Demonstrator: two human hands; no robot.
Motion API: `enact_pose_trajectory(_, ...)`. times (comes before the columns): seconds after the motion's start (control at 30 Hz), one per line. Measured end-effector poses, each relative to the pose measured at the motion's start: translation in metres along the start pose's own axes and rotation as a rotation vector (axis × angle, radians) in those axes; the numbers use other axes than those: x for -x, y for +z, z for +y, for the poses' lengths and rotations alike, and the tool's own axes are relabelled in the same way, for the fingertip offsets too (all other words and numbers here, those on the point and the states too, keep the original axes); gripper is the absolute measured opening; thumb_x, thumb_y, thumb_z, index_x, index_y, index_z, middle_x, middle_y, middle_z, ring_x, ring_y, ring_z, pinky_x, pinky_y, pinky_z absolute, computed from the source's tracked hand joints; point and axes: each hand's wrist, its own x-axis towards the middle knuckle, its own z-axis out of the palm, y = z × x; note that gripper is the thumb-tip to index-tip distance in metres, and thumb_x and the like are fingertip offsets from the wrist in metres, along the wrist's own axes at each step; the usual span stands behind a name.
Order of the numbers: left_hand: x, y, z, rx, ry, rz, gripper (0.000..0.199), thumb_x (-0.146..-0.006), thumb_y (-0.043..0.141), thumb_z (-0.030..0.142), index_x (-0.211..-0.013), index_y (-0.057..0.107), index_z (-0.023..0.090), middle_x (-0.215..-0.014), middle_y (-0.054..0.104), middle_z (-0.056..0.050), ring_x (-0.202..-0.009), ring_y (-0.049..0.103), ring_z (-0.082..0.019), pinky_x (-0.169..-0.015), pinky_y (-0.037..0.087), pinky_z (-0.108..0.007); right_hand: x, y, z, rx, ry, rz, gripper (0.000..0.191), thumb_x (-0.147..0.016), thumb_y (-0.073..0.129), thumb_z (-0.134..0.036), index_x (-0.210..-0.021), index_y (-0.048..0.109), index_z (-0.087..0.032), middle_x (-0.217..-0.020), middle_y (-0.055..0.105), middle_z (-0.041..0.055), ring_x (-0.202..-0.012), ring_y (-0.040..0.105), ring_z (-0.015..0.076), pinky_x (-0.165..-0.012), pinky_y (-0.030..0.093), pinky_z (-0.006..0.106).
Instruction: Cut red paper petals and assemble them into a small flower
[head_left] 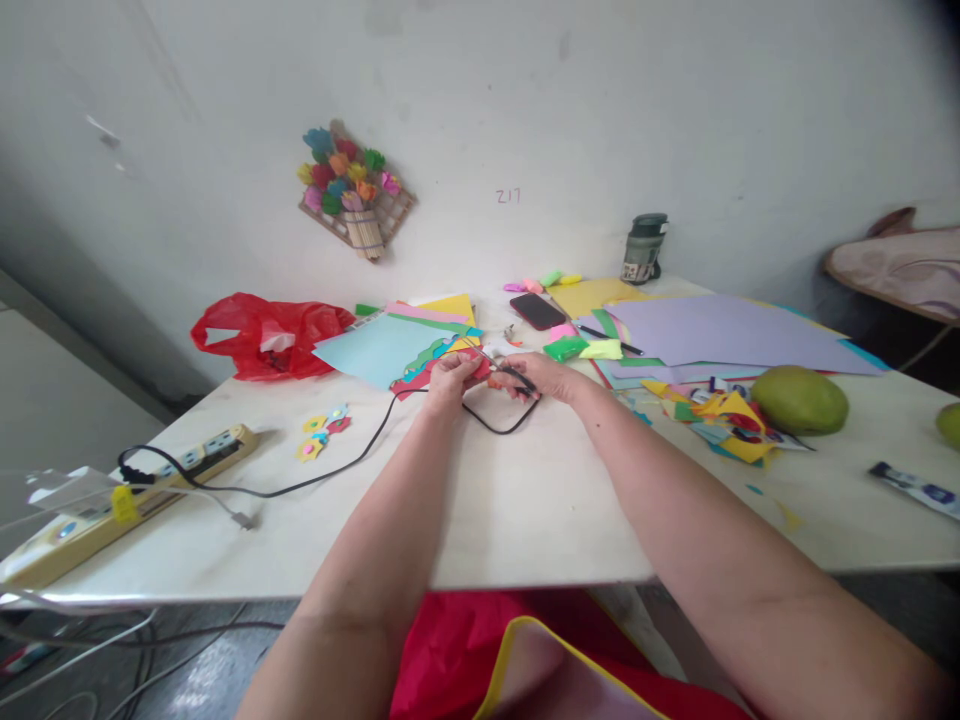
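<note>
Over the middle of the table, my left hand (pixel 456 378) pinches a small piece of red paper (pixel 478 364). My right hand (pixel 546 378) is closed around the dark handles of a pair of scissors (pixel 516 376), whose thin blades point up and left toward the red paper. Both hands are close together. A black cable (pixel 322 487) runs from the power strip, passes under my left hand and loops beside my right fingers; its far end is hidden. Behind my left hand lie wavy-edged coloured paper strips (pixel 424 362), and just beyond the hands is a white object I cannot make out.
Small paper flowers (pixel 324 432) and a power strip (pixel 202 455) lie left, below a red plastic bag (pixel 270 335). Behind are a phone (pixel 537 311), clay packets (pixel 566 348) and a bottle (pixel 645 248). Right are purple sheets (pixel 712 330), paper scraps (pixel 739 420) and a green fruit (pixel 799 400).
</note>
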Motion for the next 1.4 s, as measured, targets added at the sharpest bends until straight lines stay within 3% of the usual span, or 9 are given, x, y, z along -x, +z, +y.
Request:
enact_pose_trajectory(0.6, -0.0002, 0.0001, -0.0003, -0.006, -0.002, -0.001, 0.036, -0.047, 0.085, 0.032, -0.057, 0.056, 0.014, -0.057, 0.057, 0.001, -0.056, 0.056, -0.011, -0.066, 0.052, -0.029, -0.0021, 0.0012, 0.0024, 0.003, 0.010, 0.012, 0.023, -0.080, 0.068, -0.035, -0.085, 0.058, -0.015, -0.053, 0.055, -0.0048, -0.038, 0.047, 0.0057, -0.033, 0.029, 0.016)
enact_pose_trajectory(0.9, -0.0027, -0.0041, -0.0033, -0.079, 0.016, -0.004, 0.036, -0.050, 0.086, 0.036, -0.063, 0.060, 0.015, -0.062, 0.060, 0.001, -0.060, 0.059, -0.011, -0.070, 0.053, -0.029, 0.0042, -0.0017, -0.0047, -0.047, 0.023, 0.012, 0.027, -0.084, 0.064, -0.038, -0.072, 0.056, -0.015, -0.053, 0.058, -0.0012, -0.037, 0.048, 0.0063, -0.031, 0.029, 0.017)
enact_pose_trajectory(1.2, -0.0041, -0.0033, -0.0038, -0.040, 0.009, -0.012, 0.036, -0.047, 0.087, 0.034, -0.067, 0.065, 0.013, -0.064, 0.063, 0.001, -0.058, 0.058, -0.009, -0.068, 0.053, -0.026, 0.0030, -0.0043, -0.0004, -0.054, 0.012, -0.007, 0.027, -0.085, 0.062, -0.039, -0.075, 0.057, -0.015, -0.058, 0.061, 0.0002, -0.039, 0.050, 0.0070, -0.033, 0.031, 0.018)
enact_pose_trajectory(1.4, -0.0040, -0.0052, -0.0039, -0.071, 0.010, -0.059, 0.034, -0.052, 0.086, 0.037, -0.067, 0.065, 0.014, -0.064, 0.064, 0.000, -0.057, 0.059, -0.010, -0.065, 0.053, -0.025, 0.0062, -0.0039, -0.0053, -0.056, 0.012, -0.002, 0.028, -0.083, 0.065, -0.039, -0.073, 0.056, -0.015, -0.055, 0.059, -0.0008, -0.038, 0.049, 0.0068, -0.034, 0.031, 0.019)
